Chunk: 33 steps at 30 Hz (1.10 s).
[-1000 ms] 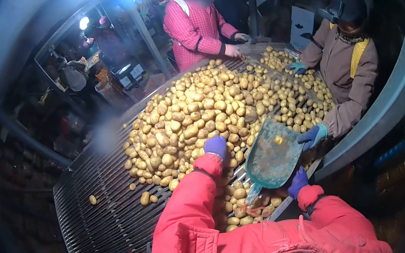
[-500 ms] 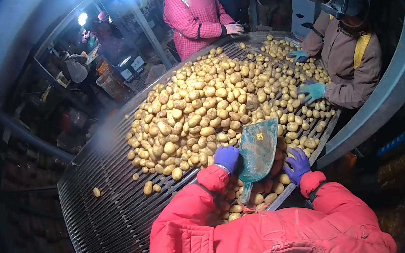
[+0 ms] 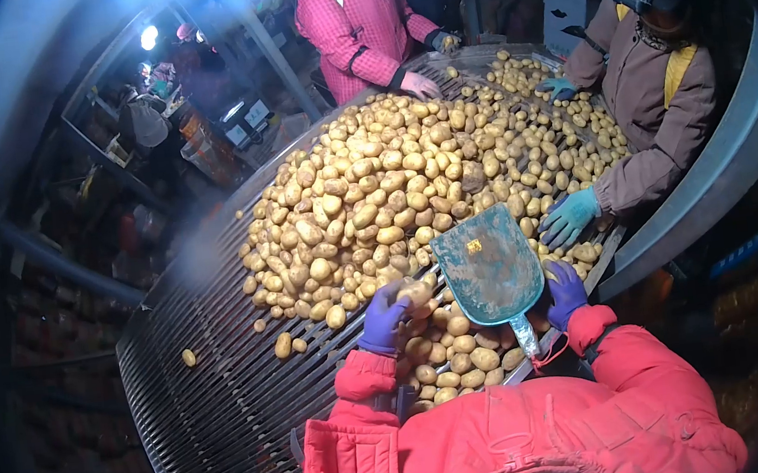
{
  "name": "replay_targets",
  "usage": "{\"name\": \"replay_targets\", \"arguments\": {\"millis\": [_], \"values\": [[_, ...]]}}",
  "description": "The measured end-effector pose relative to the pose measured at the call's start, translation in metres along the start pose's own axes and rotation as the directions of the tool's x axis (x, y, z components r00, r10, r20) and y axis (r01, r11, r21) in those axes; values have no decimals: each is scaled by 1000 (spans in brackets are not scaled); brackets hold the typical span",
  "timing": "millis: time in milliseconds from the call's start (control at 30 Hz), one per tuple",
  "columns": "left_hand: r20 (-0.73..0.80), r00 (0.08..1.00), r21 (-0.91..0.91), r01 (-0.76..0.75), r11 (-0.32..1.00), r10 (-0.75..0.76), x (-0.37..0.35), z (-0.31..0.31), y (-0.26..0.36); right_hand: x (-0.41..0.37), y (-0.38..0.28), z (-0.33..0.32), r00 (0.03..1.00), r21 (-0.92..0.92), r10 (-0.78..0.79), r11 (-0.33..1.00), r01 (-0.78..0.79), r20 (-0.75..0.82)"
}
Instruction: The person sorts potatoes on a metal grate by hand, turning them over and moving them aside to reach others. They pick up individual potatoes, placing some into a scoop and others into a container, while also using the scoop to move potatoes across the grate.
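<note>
My left hand point(image 3: 382, 319), in a purple glove, is closed on a potato point(image 3: 416, 293) just above the slatted table. At the right edge of the scoop, my right hand point(image 3: 567, 294), gloved the same way, has its fingers curled on a potato point(image 3: 549, 270) that is partly hidden. Between my hands a worn teal scoop point(image 3: 491, 266) rests on the potatoes. Its handle point(image 3: 525, 336) points toward me, with a red cord at the end. Loose potatoes point(image 3: 466, 361) lie in front of my jacket, and a big potato heap point(image 3: 364, 183) rises beyond.
The slatted metal table point(image 3: 221, 401) carries a few stray potatoes on its left. At the right, a co-worker in brown point(image 3: 662, 114) has a teal-gloved hand point(image 3: 571, 218) on the potatoes. Another person in pink check point(image 3: 357, 31) stands at the far edge. A metal beam point(image 3: 716, 192) curves along the right.
The scoop has turned, its handle swinging right. My left hand has moved left and down and now holds a potato. The brown-clad co-worker's nearer hand has come closer to the scoop.
</note>
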<state>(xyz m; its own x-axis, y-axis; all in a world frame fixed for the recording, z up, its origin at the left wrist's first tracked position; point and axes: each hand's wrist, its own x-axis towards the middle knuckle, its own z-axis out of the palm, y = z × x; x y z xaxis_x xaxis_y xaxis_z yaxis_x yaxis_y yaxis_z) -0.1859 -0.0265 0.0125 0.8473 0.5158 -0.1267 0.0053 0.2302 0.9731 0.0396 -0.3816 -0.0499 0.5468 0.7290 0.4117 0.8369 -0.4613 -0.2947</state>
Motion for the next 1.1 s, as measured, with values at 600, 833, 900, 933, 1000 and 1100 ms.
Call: {"name": "replay_targets", "arguments": {"millis": [600,833,900,933,1000,1100], "values": [[22,982,-860,114,498,-187,-1,-2,13,1,4,9,1000,50,-8,999,8,5],[-19,987,-889,56,455,-159,-4,6,28,6,-3,5,999,40,-15,999,14,30],[-30,988,-879,47,474,-155,-4,4,28,7,-3,5,1000,41,-16,999,15,24],[-77,989,-861,-3,508,-125,-4,1,26,7,-3,5,1000,44,-16,999,14,23],[-165,984,-816,-100,569,-63,-1,-10,7,6,-3,4,1000,49,-11,999,10,29],[-317,922,-727,-85,682,-223,15,-41,-24,6,-1,5,999,49,-7,999,5,35]]}}
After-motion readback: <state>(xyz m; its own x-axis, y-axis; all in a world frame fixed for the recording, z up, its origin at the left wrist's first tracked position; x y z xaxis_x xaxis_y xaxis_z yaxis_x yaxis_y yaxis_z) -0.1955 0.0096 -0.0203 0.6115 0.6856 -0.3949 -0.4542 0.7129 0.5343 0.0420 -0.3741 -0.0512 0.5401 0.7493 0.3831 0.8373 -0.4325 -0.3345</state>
